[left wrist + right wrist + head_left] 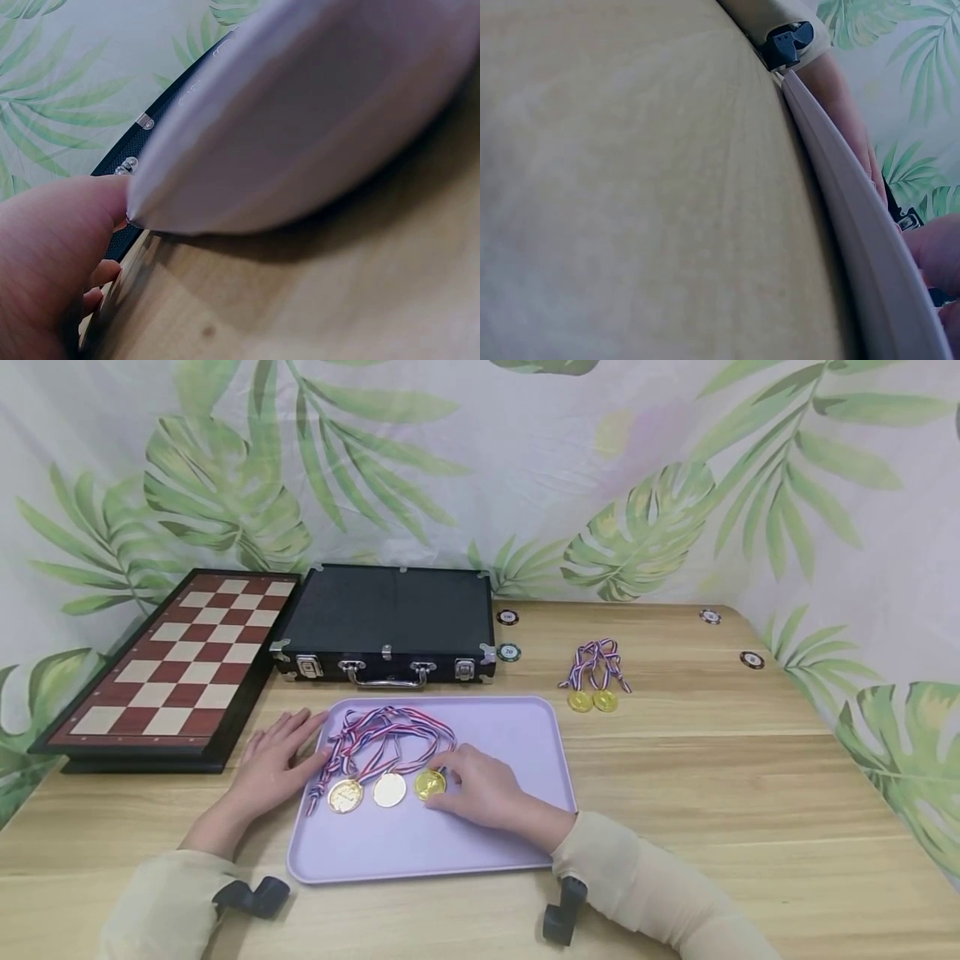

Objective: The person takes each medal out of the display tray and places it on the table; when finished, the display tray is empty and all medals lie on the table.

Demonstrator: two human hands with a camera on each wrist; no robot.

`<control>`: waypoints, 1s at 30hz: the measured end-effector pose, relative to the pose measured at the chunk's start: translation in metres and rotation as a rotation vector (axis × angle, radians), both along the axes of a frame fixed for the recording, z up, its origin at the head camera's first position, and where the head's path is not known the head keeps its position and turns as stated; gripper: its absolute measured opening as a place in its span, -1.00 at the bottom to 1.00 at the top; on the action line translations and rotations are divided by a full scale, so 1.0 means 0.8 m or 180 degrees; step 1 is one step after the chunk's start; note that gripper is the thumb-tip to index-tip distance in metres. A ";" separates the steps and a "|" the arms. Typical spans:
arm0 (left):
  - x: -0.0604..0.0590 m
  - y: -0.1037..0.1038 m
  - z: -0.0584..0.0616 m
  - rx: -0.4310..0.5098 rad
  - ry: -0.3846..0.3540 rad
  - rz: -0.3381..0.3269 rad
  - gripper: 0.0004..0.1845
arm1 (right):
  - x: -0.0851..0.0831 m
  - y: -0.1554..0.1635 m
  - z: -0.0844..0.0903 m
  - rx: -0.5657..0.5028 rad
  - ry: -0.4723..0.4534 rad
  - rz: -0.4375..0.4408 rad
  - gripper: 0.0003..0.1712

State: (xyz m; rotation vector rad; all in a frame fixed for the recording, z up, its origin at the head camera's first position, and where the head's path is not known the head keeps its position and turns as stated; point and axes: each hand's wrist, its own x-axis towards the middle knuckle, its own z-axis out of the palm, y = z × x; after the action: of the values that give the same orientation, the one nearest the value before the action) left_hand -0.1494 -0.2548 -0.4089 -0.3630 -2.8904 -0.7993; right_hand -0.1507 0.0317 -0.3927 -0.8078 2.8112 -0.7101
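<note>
Three round gold medals on striped red, white and blue ribbons lie side by side on the lilac plastic tray, toward its 9 o'clock side. The right hand pinches the rightmost medal with curled fingers. The left hand rests flat, fingers straight, against the tray's 9 o'clock rim.

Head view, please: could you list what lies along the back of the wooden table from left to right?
Red-and-cream chessboard → black latched case → green poker chip → two loose gold medals on striped ribbons → dark poker chip near the right edge.
</note>
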 end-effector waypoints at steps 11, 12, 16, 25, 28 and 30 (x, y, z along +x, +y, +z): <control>0.003 0.003 -0.002 0.0023 -0.0024 0.0014 -0.39 | 0.001 0.018 0.010 -0.0410 -0.0218 0.0685 -0.59; 0.003 0.003 -0.003 0.0018 -0.0031 0.0022 -0.39 | 0.001 0.020 0.011 -0.0504 -0.0287 0.0749 -0.60; 0.003 0.002 -0.003 0.0009 -0.0046 0.0036 -0.39 | 0.000 0.035 0.016 -0.0792 -0.0509 0.0818 -0.64; 0.002 0.001 0.002 -0.0018 -0.0036 0.0022 -0.39 | -0.007 0.084 0.039 -0.1048 -0.0606 0.0846 -0.47; 0.001 0.001 0.003 -0.0020 -0.0052 0.0032 -0.38 | -0.006 0.096 0.052 -0.1291 -0.0688 0.0825 -0.44; 0.001 0.001 0.003 -0.0019 -0.0058 0.0032 -0.38 | -0.003 0.103 0.065 -0.1426 -0.0739 0.0816 -0.44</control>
State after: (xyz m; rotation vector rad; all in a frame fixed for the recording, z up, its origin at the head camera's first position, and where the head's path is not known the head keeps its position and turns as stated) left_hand -0.1486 -0.2537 -0.4062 -0.3431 -2.9099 -0.7966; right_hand -0.1533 0.1144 -0.3407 -1.0474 2.3147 -1.3125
